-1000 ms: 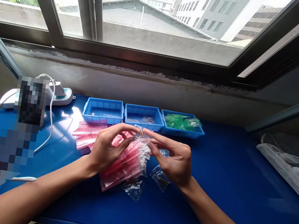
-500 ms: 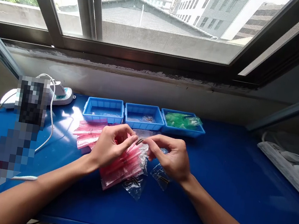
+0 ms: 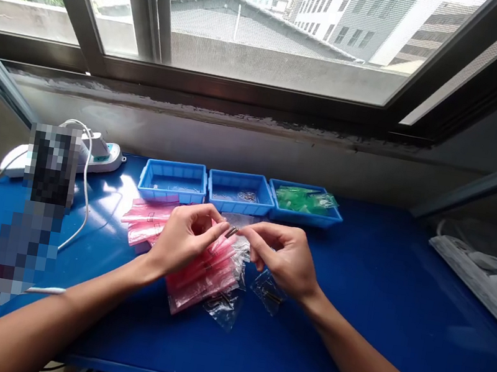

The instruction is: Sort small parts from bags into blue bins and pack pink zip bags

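Metal pins (image 3: pixel 232 232) over pink bags (image 3: pixel 197 290). Left hand (image 3: pixel 178 241): thumb and finger pinch pins. Right hand (image 3: pixel 293 262): fingertips nearly together at other end; hold unclear. Risk: narrow pinch slips, pins drop among clear bags (image 3: pixel 226 317).

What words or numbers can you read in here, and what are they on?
No word, number or brand is clear enough to read.
Pink bags: dark printed marks, too small and blurred to read.
White power strip: a small teal patch; any print there is too small to read.
Held metal pieces: no lettering I can make out.
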Demonstrator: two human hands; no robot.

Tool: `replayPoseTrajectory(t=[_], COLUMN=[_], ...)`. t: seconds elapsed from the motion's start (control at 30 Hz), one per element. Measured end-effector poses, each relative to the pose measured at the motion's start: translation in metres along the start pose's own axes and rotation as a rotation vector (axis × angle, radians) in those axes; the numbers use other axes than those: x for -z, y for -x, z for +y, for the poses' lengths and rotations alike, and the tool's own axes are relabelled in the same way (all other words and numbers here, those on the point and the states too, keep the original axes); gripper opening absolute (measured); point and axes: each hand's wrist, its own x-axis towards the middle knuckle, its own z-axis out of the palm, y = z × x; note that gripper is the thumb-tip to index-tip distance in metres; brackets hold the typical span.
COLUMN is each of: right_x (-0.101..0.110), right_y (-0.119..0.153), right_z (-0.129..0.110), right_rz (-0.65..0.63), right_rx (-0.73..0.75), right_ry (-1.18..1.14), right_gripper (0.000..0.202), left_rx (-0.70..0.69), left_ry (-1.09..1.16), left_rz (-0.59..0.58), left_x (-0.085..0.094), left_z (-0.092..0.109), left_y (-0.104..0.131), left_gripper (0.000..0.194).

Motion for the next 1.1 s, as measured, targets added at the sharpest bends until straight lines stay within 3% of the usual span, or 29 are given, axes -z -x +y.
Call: replayPoseTrajectory(t=[0.27,0.43,0.57,0.97,1.1], right_x=[-0.0010,0.0008,0.0003,0.0023,0.0032], right_y=[0.0022,0.0044,0.0057,0.0048,0.0023], right_z=[0.0040,0.0024,0.0007,0.0000,-0.0030], right_rz=[0.076,0.123,0.124,0.125,0.090], right_rx=[0.143,0.362,0.453,0.433,0.366], right_ry=[0.033,0.232,0.271,0.294,0.271], right_gripper=[0.021,0.033,0.037,0.032,0.017], left_rx=[-0.208,-0.342,-0.421,-0.449,-0.384], left_ry=[-0.090,-0.152,-0.156,-0.204,-0.260], left_rz=[0.075,0.129,0.144,0.140,0.134], left_x=[0.0014,0.0012,0.0004,0.0018,0.0029], left_z=[0.0012,-0.0001,-0.0021,-0.0012,-0.0003], left_y=[0.0026,0.0033,0.0047,0.0048,0.0036], left_gripper=[0.010,0.019,0.017,0.020,0.009])
